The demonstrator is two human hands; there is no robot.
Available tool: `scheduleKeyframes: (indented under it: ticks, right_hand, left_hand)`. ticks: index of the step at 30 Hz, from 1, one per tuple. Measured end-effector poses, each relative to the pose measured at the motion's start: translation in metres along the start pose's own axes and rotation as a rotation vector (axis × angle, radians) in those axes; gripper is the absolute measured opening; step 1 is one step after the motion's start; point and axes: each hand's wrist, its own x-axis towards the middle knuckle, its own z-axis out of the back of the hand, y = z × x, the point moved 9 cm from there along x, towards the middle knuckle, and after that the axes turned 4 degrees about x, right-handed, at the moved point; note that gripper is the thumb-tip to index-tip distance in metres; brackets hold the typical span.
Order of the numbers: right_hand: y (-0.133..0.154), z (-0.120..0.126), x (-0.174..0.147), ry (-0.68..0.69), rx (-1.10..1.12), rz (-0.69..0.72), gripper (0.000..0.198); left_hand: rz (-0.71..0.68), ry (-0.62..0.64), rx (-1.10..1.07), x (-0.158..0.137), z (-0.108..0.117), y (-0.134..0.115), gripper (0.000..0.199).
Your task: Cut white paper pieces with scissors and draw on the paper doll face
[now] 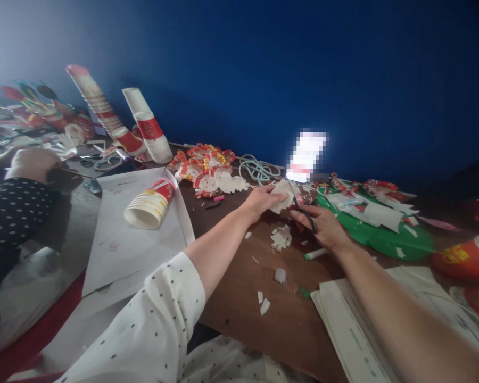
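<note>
My left hand (262, 201) is closed on a piece of white paper (281, 196), held a little above the brown table. Wrapped round the black handles of a pair of scissors (301, 208) is my right hand (323, 226). The scissor blades are at the paper's right side; whether they are cutting into it I cannot tell. Just below both hands lies a white cut-out with a jagged outline (280, 238). A green-and-white marker (315, 254) is beside my right wrist, and small paper scraps (264, 306) are scattered nearer to me.
A white box lid (135, 260) with nested paper cups (148, 205) is at left. Behind stand tall cup stacks (149, 127), decorated paper cut-outs (207, 170) and a coiled cord (259, 169). Green sheet (383, 234) and papers (339, 319) are at right. Another person's hand (34, 162) is far left.
</note>
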Motion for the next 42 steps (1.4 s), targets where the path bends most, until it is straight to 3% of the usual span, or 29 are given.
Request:
scheduleKeyframes:
  ticks: [14, 42]
  right_hand:
    - [0.000, -0.003, -0.001, 0.030, 0.054, -0.019, 0.047]
    - [0.000, -0.003, -0.001, 0.028, 0.003, 0.003, 0.043]
  left_hand:
    - [-0.056, -0.098, 0.181, 0.002, 0.012, -0.001, 0.029]
    - [-0.015, -0.070, 0.073, -0.009, -0.002, -0.005, 0.022]
